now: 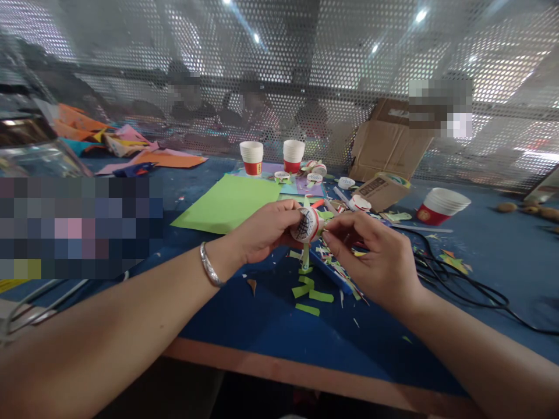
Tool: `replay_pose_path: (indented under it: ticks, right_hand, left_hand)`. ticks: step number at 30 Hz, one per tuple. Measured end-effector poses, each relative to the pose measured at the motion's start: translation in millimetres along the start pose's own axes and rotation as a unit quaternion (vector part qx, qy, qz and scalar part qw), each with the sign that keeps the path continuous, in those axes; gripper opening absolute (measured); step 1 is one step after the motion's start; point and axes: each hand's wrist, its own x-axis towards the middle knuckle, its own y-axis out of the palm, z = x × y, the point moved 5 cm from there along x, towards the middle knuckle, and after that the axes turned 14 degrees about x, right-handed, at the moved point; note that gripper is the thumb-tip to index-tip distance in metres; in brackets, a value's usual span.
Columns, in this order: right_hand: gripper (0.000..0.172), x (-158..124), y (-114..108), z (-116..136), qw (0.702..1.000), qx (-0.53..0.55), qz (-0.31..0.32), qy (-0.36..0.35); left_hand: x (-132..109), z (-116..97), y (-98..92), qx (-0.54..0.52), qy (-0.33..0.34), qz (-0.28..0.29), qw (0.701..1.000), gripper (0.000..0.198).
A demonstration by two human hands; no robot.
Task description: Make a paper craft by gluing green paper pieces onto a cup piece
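Near the middle, my left hand (275, 230) grips a cut-down paper cup (304, 226), white with a red band and dark crossing lines on its round face. Green paper strips stick out above and below this cup piece. Close against its right side, my right hand (371, 250) has thumb and forefinger pinched together; whatever is between the fingertips is too small to make out. Several loose green paper strips (321, 296) lie on the blue table under the hands. Behind my left hand lies a green paper sheet (227, 203).
Two stacks of paper cups, one left (251, 158) and one right (294, 157), stand at the back; another cup stack (443, 206) tilts at right. A blue tray (334, 273) holds scraps. A cardboard box (388, 139), black cables (463, 279) and coloured paper (170, 158) lie around.
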Motion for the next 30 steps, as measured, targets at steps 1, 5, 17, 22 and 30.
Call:
replay_pose_path:
  ticks: [1, 5, 17, 22, 30]
  right_hand:
    - [0.005, 0.2, -0.2, 0.0, 1.0, -0.004, -0.001, 0.001]
    - [0.005, 1.8, -3.3, 3.4, 0.999, -0.028, -0.01, -0.016]
    - [0.03, 1.4, -3.6, 18.2, 0.981, -0.141, -0.001, -0.137]
    - [0.031, 1.2, -3.4, 18.6, 0.979, -0.146, -0.006, -0.142]
    - [0.032, -2.3, -9.0, 18.9, 0.979, -0.139, -0.034, -0.145]
  left_hand:
    - [0.3, 0.0, -0.2, 0.004, 0.002, 0.0, 1.0, 0.005]
    - [1.1, -1.5, -2.1, 0.023, 0.004, -0.013, 1.0, 0.004]
    - [1.1, -0.2, -1.7, 0.012, 0.011, -0.009, 1.0, 0.006]
    - [0.4, -1.8, -0.5, 0.003, 0.002, -0.003, 1.0, 0.005]
    - [2.8, -1.4, -5.4, -0.025, 0.004, -0.006, 1.0, 0.007]
